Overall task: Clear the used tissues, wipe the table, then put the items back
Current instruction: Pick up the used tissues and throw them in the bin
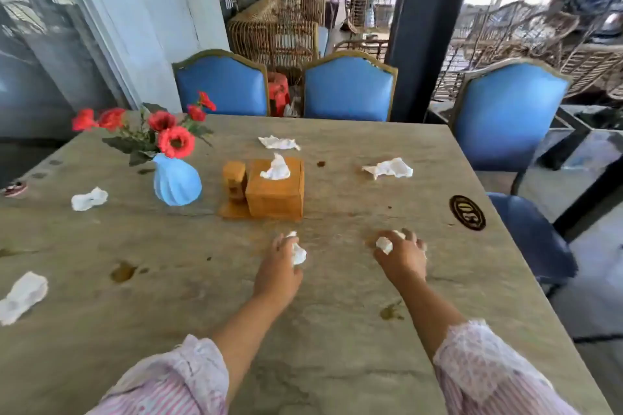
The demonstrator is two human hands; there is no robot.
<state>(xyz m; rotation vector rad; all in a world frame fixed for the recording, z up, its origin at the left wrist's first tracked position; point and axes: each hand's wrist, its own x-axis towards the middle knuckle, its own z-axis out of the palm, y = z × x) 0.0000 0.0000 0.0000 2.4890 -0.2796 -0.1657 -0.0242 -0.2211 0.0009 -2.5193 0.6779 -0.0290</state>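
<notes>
Closest to the camera, two pink-and-white striped sleeves [175,377] are seen reaching out over the pale grey stone-look surface [303,347], which is blotched with brownish stains [123,271] in a few spots. The left hand [278,268] is curled around a crumpled white tissue [298,253], with the wad poking out past the fingers. A second small white tissue ball [384,243] is gripped by the right hand [403,256], fingers bent over it and resting low on the surface.

More used tissues are left scattered about: a long flattened one [22,296] near the left edge, a small scrunched one [89,199] further up on the left, a spread-out one [389,168] over on the right, and another [279,142] beyond the box.

Around the middle, a square wooden tissue box [276,194] is parked on a wooden tray, with a fresh tissue [276,168] sticking out of its top slot. A small wooden holder [235,178] is set just beside it on the left. Left of that, a ribbed light-blue vase [177,180] filled with red flowers [161,128] is standing upright. A dark oval number plate [467,212] is fixed near the right edge.

At the far side, blue padded chairs with gold-trimmed frames [349,87] are pushed up to the surface, and wicker furniture [276,30] is piled up behind them.
</notes>
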